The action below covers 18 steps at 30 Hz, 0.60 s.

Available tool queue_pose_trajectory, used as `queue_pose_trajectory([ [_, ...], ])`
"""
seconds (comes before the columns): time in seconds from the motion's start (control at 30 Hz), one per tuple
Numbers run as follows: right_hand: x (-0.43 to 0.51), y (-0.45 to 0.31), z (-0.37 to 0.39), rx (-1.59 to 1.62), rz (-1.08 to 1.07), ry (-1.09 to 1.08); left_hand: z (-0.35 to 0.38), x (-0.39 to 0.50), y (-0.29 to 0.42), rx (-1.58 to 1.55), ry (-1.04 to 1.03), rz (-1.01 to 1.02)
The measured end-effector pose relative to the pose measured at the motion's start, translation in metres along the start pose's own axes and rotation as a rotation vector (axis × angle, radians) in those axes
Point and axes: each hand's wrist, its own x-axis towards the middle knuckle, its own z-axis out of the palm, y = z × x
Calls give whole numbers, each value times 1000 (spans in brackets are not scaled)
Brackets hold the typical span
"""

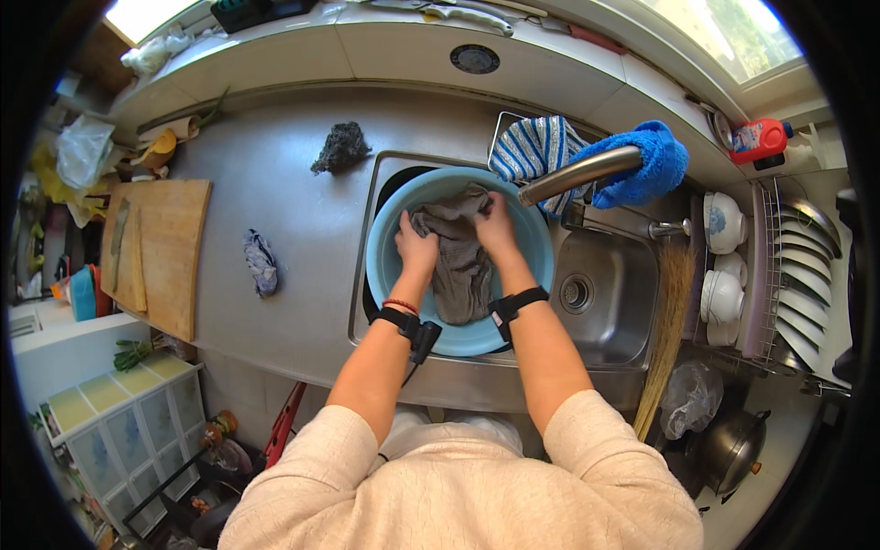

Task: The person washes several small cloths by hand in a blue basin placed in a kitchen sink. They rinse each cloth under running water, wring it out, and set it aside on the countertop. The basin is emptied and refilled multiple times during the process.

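Note:
A wet-looking grey-brown cloth [462, 275] hangs between my two hands over a light blue plastic basin [529, 275], its lower part lying in the basin. My left hand [417, 246] grips the cloth's upper left edge with thumb and fingers. At the upper right edge, my right hand [495, 225] pinches a fold of the same cloth. The basin sits in the left bowl of a stainless steel sink. Beyond its upper right rim arches a metal faucet [581, 175], with a blue towel [653, 165] draped on it and a striped cloth [540, 151] beside it.
Left of the basin lie a dark scouring pad [342, 147], a crumpled bluish cloth [260, 263] and a wooden cutting board [168, 254]. The right sink bowl [612, 295] shows its drain. Farther right are a straw broom [667, 330], white bowls [722, 295] and a rack of plates [801, 289].

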Motion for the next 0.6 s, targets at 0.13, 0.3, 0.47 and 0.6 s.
queue_pose_trajectory([
  [0.13,-29,5,23,-585,-90,-350,21,-12,-11,423,-40,-51],
  [0.3,-35,15,20,-1026,-248,-628,20,-21,-21,799,-164,-141],
  [0.47,-40,11,31,-750,50,-443,22,-21,-34,909,-160,71],
  [0.6,-46,11,31,-951,-131,-453,16,-18,-31,985,-112,103],
])
